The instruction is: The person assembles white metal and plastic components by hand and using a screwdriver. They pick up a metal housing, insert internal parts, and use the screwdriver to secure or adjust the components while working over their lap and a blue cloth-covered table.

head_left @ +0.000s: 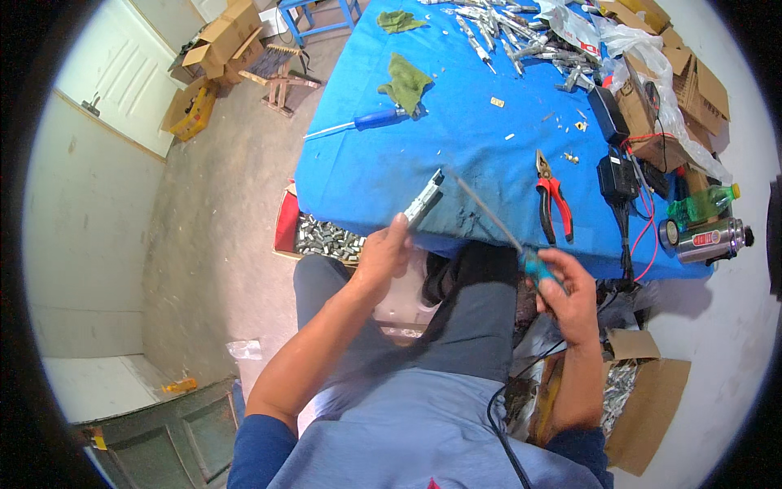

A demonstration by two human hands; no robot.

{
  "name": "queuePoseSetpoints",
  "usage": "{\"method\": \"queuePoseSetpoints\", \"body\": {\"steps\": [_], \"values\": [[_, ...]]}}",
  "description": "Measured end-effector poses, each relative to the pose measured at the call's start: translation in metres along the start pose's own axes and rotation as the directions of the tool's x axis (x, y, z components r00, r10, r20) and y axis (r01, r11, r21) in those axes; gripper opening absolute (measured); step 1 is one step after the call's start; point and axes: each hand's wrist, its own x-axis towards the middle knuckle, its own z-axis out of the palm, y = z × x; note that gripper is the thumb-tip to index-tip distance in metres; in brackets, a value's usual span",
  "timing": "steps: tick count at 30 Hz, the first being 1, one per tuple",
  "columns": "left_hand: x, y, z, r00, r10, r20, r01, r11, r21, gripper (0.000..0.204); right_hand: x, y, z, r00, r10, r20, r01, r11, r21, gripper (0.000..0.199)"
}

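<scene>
My left hand (pixel 383 259) is closed round the lower end of a long, narrow silver metal part (pixel 423 198), whose exact kind I cannot make out. Its far end points up over the front of the blue-covered table (pixel 342 183). In my right hand (pixel 568 300) is a screwdriver (pixel 533 266), gripped by its teal handle. The shaft slants up and left, its tip just right of the metal part and apart from it. Red-and-black pliers (pixel 553 200) lie to the right. Farther back, a blue-handled screwdriver (pixel 376 119) rests against a green cloth (pixel 405 83).
Silver metal parts (pixel 511 37) are heaped at the table's back. Black power adapters (pixel 617 179), wires, a green bottle (pixel 705 204) and a steel flask (pixel 707 240) crowd the right edge. Below the table's left corner, a red-sided box (pixel 286 222) holds many small metal pieces.
</scene>
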Motion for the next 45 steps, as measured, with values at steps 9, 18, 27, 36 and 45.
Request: {"method": "queuePoseSetpoints", "body": {"steps": [9,18,27,36,45], "values": [[-0.001,0.004,0.003,1.0,-0.028,-0.005,0.027,0.999,-0.038,0.047,-0.021,0.026,0.012,0.972,-0.232,0.023,0.225,0.905,-0.361,0.028],[-0.002,0.004,0.002,1.0,-0.022,0.014,0.023,0.998,-0.064,0.048,-0.01,0.027,0.019,0.879,-0.467,0.095,0.436,0.707,-0.557,0.028],[-0.002,0.003,0.002,0.999,-0.032,0.007,0.032,0.997,-0.065,0.048,-0.009,0.029,0.022,0.863,-0.498,0.08,0.444,0.676,-0.587,0.027],[-0.001,0.002,0.004,0.999,-0.04,-0.003,0.04,0.997,-0.059,0.049,-0.007,0.035,0.021,0.853,-0.516,0.074,0.455,0.666,-0.591,0.028],[-0.002,0.002,0.004,0.999,-0.041,0.004,0.041,0.998,-0.046,0.05,-0.007,0.034,0.02,0.86,-0.505,0.077,0.448,0.673,-0.589,0.027]]}}
